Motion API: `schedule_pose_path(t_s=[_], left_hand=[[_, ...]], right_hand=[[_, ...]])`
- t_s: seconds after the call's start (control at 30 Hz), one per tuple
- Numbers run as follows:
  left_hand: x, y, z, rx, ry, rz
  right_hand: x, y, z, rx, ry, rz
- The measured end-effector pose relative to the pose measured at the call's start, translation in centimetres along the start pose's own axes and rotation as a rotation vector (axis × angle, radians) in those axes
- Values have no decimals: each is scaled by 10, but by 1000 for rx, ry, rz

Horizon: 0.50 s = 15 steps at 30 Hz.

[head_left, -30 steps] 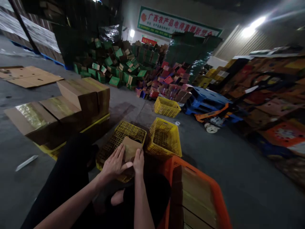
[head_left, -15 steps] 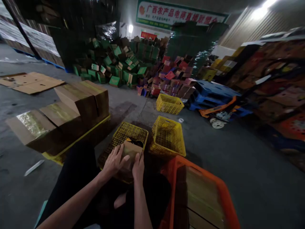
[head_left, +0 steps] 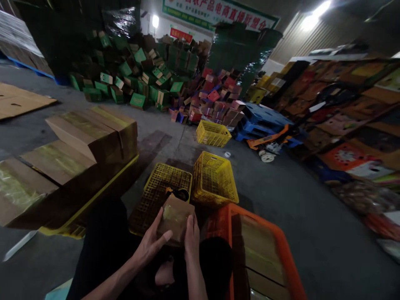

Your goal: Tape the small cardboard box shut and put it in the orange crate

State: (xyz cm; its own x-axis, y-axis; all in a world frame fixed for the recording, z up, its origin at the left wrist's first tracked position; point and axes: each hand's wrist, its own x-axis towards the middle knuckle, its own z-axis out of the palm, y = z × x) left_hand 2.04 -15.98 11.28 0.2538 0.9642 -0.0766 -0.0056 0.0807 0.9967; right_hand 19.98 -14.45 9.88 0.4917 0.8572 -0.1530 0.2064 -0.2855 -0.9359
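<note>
A small brown cardboard box [head_left: 176,212] with clear tape on its top is held between my two hands above my lap. My left hand [head_left: 152,243] grips its left side, thumb reaching toward the near face. Against the right side presses my right hand [head_left: 191,237], fingers pointing forward. Just beyond the box, a tape dispenser [head_left: 179,193] with an orange part lies on an upturned yellow crate [head_left: 156,175]; the box hides part of it.
Taped cartons [head_left: 93,129] fill a yellow crate at left. An orange crate [head_left: 281,237] with cartons stands at right. Yellow crates [head_left: 233,183] lie ahead, before heaps of green boxes [head_left: 137,100] and red boxes [head_left: 214,96]. A pallet jack [head_left: 271,139] stands by blue pallets [head_left: 262,118].
The view has turned to the right. My hands have shifted slightly toward me and right with the box, and my left hand has slid from its top to its side.
</note>
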Motion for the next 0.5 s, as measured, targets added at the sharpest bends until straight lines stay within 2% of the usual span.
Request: schedule_pose_path(t_s=[0.13,0.23,0.43,0.5], left_hand=[[-3,0,-19,241,-37,142],[-3,-1,-25,387,-62,230],[1,-5,-10,535,25,266],[1,-8,-4,546,29,277]], right_hand=[[-7,4,14,-15,-1,-80],[-4,7,19,-42,-45,-162],[9,11,6,-159,-108,-97],[10,12,1,-204,-88,-106]])
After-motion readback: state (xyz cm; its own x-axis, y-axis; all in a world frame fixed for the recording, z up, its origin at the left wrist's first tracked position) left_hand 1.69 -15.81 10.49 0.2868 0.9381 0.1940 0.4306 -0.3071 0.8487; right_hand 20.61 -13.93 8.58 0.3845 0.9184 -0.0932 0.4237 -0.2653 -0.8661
